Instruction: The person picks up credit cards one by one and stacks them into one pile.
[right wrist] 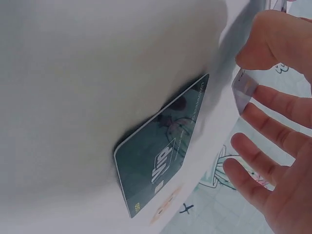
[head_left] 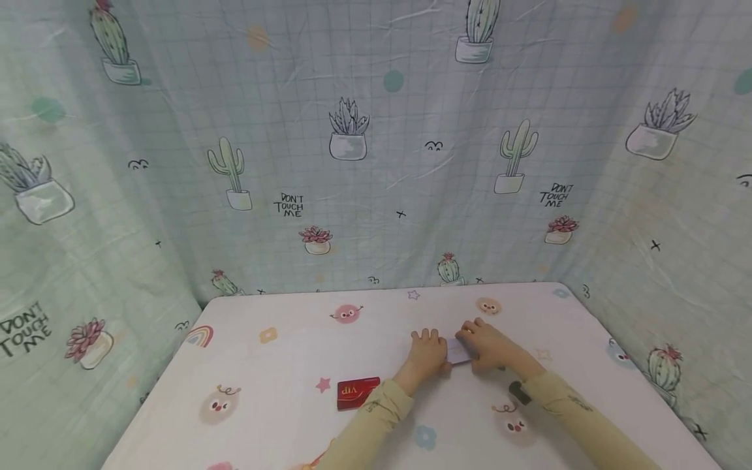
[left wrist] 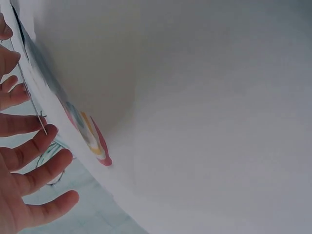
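Both hands hold a pale lavender card (head_left: 458, 351) between them, close over the table's far right half. My left hand (head_left: 427, 356) pinches its left end; in the left wrist view the card (left wrist: 33, 100) appears almost edge-on at the fingertips, the other fingers spread. Its right end is pinched between thumb and fingers of my right hand (head_left: 489, 346). The right wrist view shows a corner of this card (right wrist: 243, 91) there. Below that hand lies a dark green VIP card (right wrist: 161, 151), partly covered by the right sleeve in the head view.
A red card (head_left: 357, 392) with gold VIP lettering lies left of the left forearm. Something orange and red (head_left: 317, 462) peeks out beside the left sleeve at the bottom edge. The white patterned table (head_left: 282, 365) is bordered by hanging cactus-print cloth (head_left: 376, 183).
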Demonstrator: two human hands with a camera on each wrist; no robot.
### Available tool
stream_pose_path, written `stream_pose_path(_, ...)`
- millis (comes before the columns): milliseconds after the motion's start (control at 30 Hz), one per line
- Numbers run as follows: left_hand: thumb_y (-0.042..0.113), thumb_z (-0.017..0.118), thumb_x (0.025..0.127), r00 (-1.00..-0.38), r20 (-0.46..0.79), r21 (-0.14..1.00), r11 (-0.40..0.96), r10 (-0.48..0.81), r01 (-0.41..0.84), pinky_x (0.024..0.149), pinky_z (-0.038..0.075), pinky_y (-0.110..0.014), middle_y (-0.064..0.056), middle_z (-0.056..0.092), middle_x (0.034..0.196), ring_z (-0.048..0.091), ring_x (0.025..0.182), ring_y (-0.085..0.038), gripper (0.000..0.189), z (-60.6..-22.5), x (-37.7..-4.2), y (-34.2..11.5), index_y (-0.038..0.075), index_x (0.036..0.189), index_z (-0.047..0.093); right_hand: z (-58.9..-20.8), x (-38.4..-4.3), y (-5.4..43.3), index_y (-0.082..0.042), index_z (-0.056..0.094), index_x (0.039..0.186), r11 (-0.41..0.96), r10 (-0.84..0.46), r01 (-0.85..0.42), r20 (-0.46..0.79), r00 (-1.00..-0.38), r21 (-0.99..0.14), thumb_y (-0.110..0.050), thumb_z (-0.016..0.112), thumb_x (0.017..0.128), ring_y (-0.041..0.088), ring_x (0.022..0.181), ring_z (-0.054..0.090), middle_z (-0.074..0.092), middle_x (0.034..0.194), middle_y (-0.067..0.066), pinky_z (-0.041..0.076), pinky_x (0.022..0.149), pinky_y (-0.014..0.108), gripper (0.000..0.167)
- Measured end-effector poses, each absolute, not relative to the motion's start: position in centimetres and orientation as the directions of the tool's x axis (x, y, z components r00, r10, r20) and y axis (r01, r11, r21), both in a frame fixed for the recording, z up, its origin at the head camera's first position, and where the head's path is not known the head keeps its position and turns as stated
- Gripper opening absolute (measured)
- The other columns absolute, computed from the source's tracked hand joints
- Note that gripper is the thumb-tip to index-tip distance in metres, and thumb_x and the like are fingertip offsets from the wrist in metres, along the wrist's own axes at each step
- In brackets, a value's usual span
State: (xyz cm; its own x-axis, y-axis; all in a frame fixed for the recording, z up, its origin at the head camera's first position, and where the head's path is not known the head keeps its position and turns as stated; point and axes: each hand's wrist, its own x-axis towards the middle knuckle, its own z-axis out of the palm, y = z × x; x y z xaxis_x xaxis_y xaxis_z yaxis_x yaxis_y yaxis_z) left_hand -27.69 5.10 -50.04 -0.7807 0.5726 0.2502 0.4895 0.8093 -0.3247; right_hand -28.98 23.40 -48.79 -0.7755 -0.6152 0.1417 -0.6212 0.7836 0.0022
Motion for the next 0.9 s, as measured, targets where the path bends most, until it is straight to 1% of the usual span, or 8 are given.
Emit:
stream_pose_path(167,0.06,0.055,0.074,-0.778,0.257,-0.347,0.806,0.574,0.48,0.072,0.042,-0.037,0.001,0.056,0.088,0.051,0.081,-0.016,0.05,-49.8,-27.4,4.9,0.016,0.096,0.064,-48.3,-28.3,23.3,-0.007,0.056,0.11,0.79,-0.603,-0.612,0.139,-0.785,-0.027,-0.016,0.069,0.056,0.02,0.092,0.046,0.054,0.102,0.004,0.043,0.076,0.039,0.056)
stream_pose_path(300,0.059,0.056,0.073,-0.758,0.291,-0.354,0.802,0.584,0.482,0.072,0.041,-0.038,0.001,0.056,0.088,0.051,0.082,-0.016,0.049,-49.4,-27.3,4.8,0.016,0.095,0.064,-48.1,-28.1,23.4,-0.008,0.056,0.109,0.787,-0.605,-0.616,0.167,-0.779,-0.02,-0.017,0.07,0.056,0.021,0.091,0.046,0.054,0.101,0.004,0.043,0.075,0.04,0.055)
stream_pose_path(467,0.059,0.056,0.073,-0.742,0.296,-0.352,0.791,0.601,0.5,0.071,0.041,-0.037,0.001,0.055,0.088,0.051,0.082,-0.016,0.05,-49.1,-27.3,4.7,0.015,0.095,0.064,-48.1,-28.1,23.8,-0.008,0.057,0.107,0.771,-0.623,-0.637,0.213,-0.753,0.005,-0.02,0.07,0.056,0.018,0.087,0.045,0.054,0.097,0.003,0.042,0.072,0.035,0.054)
stream_pose_path(633,0.06,0.056,0.074,-0.719,0.305,-0.373,0.772,0.625,0.514,0.069,0.041,-0.036,0.001,0.056,0.087,0.051,0.08,-0.016,0.05,-49.0,-27.1,4.5,0.015,0.095,0.064,-47.8,-27.6,24.0,-0.009,0.058,0.105,0.767,-0.621,-0.642,0.248,-0.744,-0.005,-0.02,0.07,0.055,0.014,0.082,0.042,0.053,0.094,0.0,0.04,0.069,0.03,0.053)
stream_pose_path(767,0.059,0.056,0.074,-0.696,0.324,-0.388,0.761,0.64,0.519,0.066,0.041,-0.034,0.001,0.057,0.086,0.052,0.079,-0.015,0.048,-48.6,-26.8,4.2,0.015,0.093,0.063,-47.6,-27.1,23.9,-0.008,0.059,0.105,0.763,-0.617,-0.646,0.272,-0.739,-0.025,-0.018,0.071,0.055,0.013,0.082,0.042,0.053,0.093,0.001,0.04,0.068,0.03,0.053)
stream_pose_path(900,0.059,0.057,0.073,-0.689,0.328,-0.389,0.757,0.646,0.525,0.065,0.039,-0.032,0.002,0.056,0.086,0.052,0.08,-0.014,0.047,-48.3,-26.4,3.8,0.016,0.093,0.062,-47.3,-26.7,23.8,-0.007,0.059,0.104,0.754,-0.619,-0.656,0.303,-0.725,-0.032,-0.018,0.072,0.055,0.014,0.081,0.042,0.053,0.092,0.001,0.04,0.067,0.03,0.052)
